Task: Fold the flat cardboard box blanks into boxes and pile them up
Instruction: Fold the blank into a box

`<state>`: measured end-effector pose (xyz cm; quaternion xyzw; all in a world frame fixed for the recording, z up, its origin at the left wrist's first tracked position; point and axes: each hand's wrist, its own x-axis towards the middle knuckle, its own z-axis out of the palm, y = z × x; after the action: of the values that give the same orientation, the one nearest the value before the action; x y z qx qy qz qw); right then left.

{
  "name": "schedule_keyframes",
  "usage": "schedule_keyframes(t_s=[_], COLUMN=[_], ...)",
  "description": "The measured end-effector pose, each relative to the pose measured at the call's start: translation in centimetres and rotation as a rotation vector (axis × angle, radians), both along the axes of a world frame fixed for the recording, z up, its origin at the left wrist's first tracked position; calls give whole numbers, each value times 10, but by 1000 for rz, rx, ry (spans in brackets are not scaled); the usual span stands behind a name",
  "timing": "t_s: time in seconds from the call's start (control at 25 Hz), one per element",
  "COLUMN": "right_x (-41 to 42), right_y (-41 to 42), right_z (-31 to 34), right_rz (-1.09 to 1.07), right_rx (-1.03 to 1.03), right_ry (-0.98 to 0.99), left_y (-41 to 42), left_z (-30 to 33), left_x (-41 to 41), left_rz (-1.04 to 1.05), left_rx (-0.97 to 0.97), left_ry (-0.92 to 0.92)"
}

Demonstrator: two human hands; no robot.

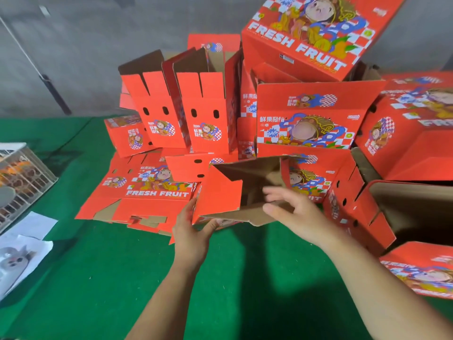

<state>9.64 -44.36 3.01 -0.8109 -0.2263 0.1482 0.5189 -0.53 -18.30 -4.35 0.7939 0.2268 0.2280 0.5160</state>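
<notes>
Box in hand [220,192]: half-formed red corrugated cardboard, brown inside, open mouth facing the camera, just above the green felt tabletop [110,278].
Left hand [191,231]: fingers curled under the box's lower left corner, gripping it.
Right hand [291,212]: fingers spread and relaxed, blurred, at the brown bottom flap; holding nothing.
Flat blanks [147,197]: stacked just left, printed "FRESH FRUIT".
Folded boxes [306,114]: piled behind and right, crowding the box.
Wire crate [22,177]: far left.

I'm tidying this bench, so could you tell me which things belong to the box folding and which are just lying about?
Job: half-folded box, held by left hand, right hand at its opening; flat blanks; folded boxes.
Lying about: wire basket; white papers.
</notes>
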Motion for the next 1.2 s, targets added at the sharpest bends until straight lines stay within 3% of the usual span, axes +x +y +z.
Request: schedule_keyframes(t_s=[0.2, 0.36, 0.44, 0.64, 0.76, 1.04, 1.2], right_x=[5, 13, 11, -14, -31, -61, -65], right_y=[5, 23, 34, 76, 97, 91, 72], right_z=[32, 35, 32, 37, 56, 70, 69], right_rz=[9, -342, -422, -55, -39, 32, 0], right_rx=[197, 191, 137, 157, 195, 295, 490], right_ry=[-148, -367, -234, 56, 175, 232, 244], left_y=[0, -3, 1, -15, -37, -72, -95], left_z=[27, 47, 56, 84, 93, 131, 139], left_x=[6, 9, 10, 13, 5, -15, -19], left_rz=[-22, -44, -8, 8, 5, -436, -508], left_rx=[-23, -12, -25, 92, 207, 426, 421], left_ry=[-25, -88, -84, -91, -109, -245, -238])
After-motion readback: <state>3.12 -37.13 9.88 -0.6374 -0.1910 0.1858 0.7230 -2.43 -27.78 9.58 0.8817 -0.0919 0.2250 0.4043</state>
